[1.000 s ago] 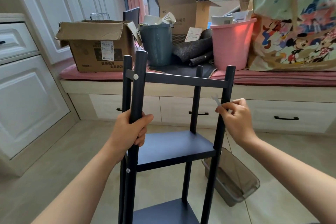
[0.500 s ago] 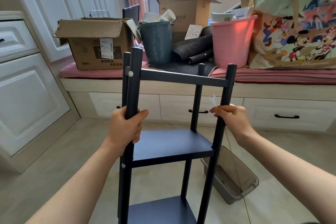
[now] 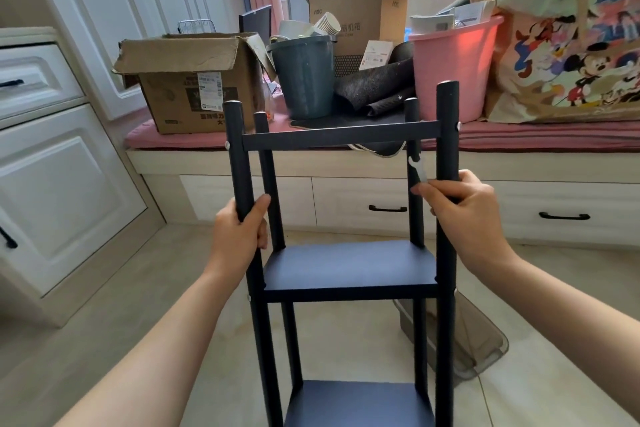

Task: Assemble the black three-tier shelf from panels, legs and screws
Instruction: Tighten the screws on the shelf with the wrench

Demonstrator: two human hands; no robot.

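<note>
From the head camera, the black shelf (image 3: 348, 267) stands upright on the floor, its lowest tier cut off by the bottom edge. The left hand (image 3: 239, 236) wraps its front left leg (image 3: 242, 177). The right hand (image 3: 462, 215) curls round the front right leg (image 3: 447, 135) and pinches a small pale wrench (image 3: 416, 170), its shape hard to make out. Behind, a tall carton (image 3: 349, 7) reads "AOC". A grey bin (image 3: 304, 76) holds paper cups (image 3: 327, 24); a pink bucket (image 3: 453, 69) holds papers.
</note>
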